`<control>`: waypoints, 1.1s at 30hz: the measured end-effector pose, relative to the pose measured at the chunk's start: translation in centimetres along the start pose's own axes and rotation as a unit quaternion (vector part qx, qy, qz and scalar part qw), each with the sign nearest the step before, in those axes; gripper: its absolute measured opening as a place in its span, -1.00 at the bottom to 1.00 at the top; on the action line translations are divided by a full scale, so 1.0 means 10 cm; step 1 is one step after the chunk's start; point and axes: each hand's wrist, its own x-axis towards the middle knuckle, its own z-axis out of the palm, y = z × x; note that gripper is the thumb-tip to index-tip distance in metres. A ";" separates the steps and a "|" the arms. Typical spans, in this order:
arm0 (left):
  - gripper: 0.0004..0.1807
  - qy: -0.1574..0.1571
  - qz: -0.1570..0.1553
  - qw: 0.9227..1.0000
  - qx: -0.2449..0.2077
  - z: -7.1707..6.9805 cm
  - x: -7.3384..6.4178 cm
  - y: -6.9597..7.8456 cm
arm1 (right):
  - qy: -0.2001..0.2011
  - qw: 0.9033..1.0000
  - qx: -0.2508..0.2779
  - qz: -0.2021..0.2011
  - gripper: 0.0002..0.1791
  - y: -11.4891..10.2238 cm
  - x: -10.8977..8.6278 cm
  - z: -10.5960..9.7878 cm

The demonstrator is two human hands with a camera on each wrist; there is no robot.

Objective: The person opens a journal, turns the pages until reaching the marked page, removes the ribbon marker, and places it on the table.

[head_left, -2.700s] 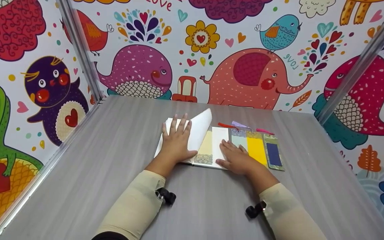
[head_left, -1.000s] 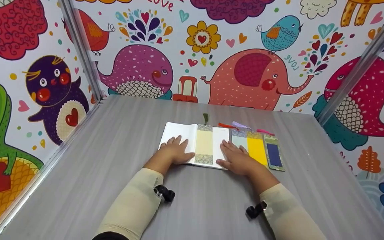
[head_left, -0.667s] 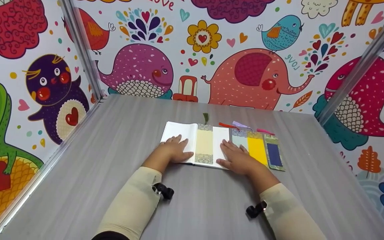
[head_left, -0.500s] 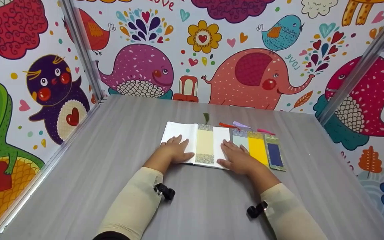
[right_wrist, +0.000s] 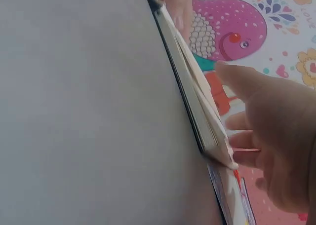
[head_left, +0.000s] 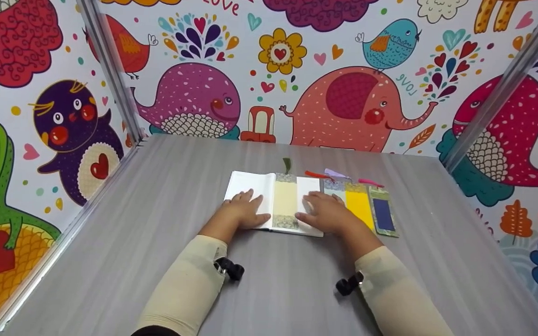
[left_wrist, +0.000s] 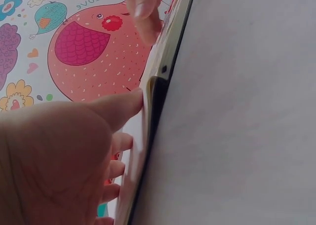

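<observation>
A book (head_left: 250, 179) with blank white pages lies open on the table. Along its right page, beside the fold, a cream bookmark (head_left: 286, 193) with patterned ends lies flat, its green tassel (head_left: 287, 164) beyond the top edge. My left hand (head_left: 242, 211) rests on the left page, fingers spread. Over the outer part of the right page is my right hand (head_left: 327, 213), its thumb close to the bookmark. In the right wrist view, the right hand's thumb (right_wrist: 237, 76) appears slightly off the pages. The left wrist view has the left thumb (left_wrist: 126, 106) touching the page.
Right of the book lie a pale blue bookmark (head_left: 335, 186), a yellow bookmark (head_left: 359, 207) and a green-edged bookmark (head_left: 384, 214) with a dark blue middle. Red, lilac and pink tassels point away from me. A printed wall (head_left: 278, 93) stands behind the grey table (head_left: 278, 289).
Earlier, my left hand pressed left pages while one leaf stood raised over the bookmark; that leaf now lies flat. Since half a second ago, my right hand has shifted left, toward the bookmark.
</observation>
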 end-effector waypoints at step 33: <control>-0.10 -0.010 -0.008 1.000 0.005 0.01 0.05 -0.01 | 0.010 0.998 -0.047 -0.050 -0.23 -0.15 0.17 0.19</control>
